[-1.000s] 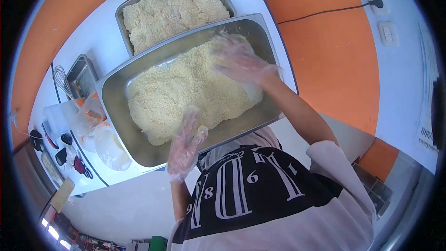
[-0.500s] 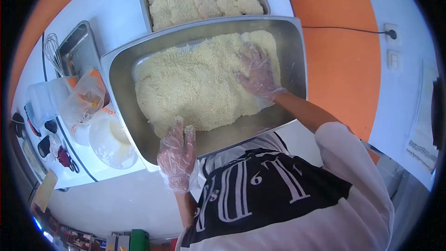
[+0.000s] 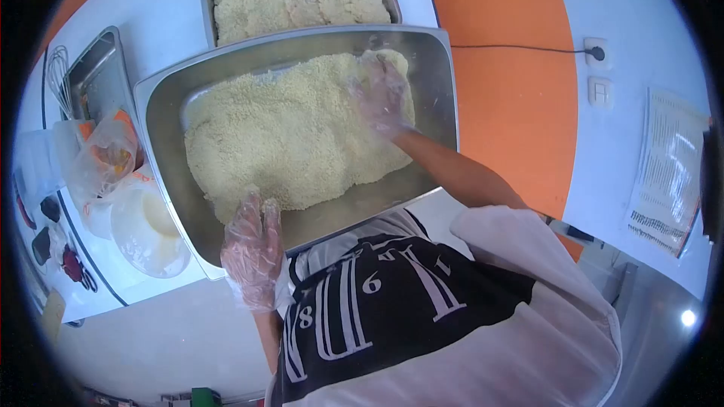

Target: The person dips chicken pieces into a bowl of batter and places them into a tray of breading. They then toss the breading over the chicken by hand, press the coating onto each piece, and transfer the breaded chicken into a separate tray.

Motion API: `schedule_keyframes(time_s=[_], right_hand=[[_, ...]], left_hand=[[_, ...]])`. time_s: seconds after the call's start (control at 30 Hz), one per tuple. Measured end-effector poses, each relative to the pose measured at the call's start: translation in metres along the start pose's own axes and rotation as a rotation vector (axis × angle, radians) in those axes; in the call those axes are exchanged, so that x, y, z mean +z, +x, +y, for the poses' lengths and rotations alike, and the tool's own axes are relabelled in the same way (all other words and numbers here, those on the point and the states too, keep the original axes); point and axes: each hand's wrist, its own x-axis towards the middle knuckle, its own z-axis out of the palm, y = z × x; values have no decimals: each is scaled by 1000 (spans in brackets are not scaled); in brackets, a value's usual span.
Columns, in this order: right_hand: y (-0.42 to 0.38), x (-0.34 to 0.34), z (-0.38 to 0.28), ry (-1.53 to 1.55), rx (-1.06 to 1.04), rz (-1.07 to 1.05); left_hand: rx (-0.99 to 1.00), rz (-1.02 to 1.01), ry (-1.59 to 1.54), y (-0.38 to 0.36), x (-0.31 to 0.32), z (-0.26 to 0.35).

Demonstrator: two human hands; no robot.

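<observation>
A large metal tray [image 3: 170, 181] holds a wide bed of pale yellow crumbs [image 3: 279, 128]. My left hand [image 3: 255, 249], in a clear plastic glove, rests at the tray's near left side, its crumb-dusted fingertips touching the near edge of the crumbs, fingers apart, holding nothing. On the far right part of the crumbs lies my right hand [image 3: 381, 98], also gloved, palm down with its fingers spread and somewhat blurred. What lies beneath that palm is hidden.
Beyond the large tray stands a second metal tray [image 3: 207, 0] of crumb-coated pieces. To the left are a whisk [image 3: 59, 83], an empty-looking metal pan [image 3: 113, 68], plastic bags [image 3: 105, 158] and a pale round container [image 3: 151, 230]. A black cable [image 3: 520, 47] runs to a wall socket.
The whole view has shifted, so the scene sits further left. My right hand has moved slightly toward the far side over the crumbs. My left hand remains by the near edge.
</observation>
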Motion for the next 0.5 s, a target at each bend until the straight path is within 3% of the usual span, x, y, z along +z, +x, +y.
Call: schedule_keyframes(time_s=[0.07, 0.13, 0.27, 0.37, 0.5], right_hand=[[-3, -12, 3, 126, -37, -53], [-36, -29, 15, -104, -476, -252], [-40, 1, 17, -180, -402, -190], [-52, -16, 18, -132, -429, -210], [-26, -11, 15, -97, -395, -223]], left_hand=[[-16, 29, -6, 5, 1, -1], [-15, 25, -16, 3, 3, 0], [-32, -30, 34, 8, 7, -1], [34, -20, 2, 2, 7, -1], [-33, 7, -12, 3, 3, -1]])
